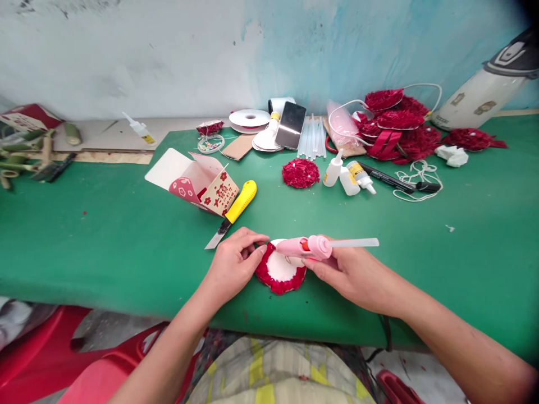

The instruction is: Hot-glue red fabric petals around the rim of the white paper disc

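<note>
My right hand (347, 272) is wrapped around a pink hot glue gun (301, 247), with a translucent glue stick (356, 243) poking out of its back end. The gun's nozzle points left, at the upper left rim of a round white disc (280, 265). Gathered red fabric (281, 287) rings much of the disc's edge. My left hand (236, 261) has its thumb and fingers closed on the fabric at the disc's left edge. The disc lies on the green table (168, 269). A yellow utility knife (233, 210) with its blade out lies beyond my left hand.
An open printed box (197, 185) stands behind the knife. Small glue bottles (332, 171), a red fabric round (300, 173), a black marker (387, 178), a phone (291, 124) and several glue sticks (311, 137) lie farther back. Red fabric pieces (400, 120) are piled by a kettle (480, 92).
</note>
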A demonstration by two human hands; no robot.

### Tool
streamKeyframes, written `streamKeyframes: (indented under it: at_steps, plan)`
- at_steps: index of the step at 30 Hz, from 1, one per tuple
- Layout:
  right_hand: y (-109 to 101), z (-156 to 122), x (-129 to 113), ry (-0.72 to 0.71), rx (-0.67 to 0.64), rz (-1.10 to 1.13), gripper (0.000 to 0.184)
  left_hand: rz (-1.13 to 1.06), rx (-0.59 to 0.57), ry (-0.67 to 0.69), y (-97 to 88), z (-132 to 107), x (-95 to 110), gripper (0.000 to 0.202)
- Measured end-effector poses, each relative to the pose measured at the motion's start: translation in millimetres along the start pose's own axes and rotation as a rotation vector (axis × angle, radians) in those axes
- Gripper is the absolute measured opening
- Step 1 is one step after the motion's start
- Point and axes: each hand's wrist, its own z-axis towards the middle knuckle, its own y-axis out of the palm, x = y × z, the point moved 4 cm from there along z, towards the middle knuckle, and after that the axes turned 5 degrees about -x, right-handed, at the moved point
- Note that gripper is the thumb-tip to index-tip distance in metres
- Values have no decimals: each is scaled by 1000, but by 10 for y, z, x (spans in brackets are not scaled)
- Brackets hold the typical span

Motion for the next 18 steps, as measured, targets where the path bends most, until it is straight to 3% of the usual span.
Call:
streamKeyframes:
  at_steps: [18]
  plan:
    - [-6,7,83,42,-33,154,23,83,-52,38,83,8,40,14]
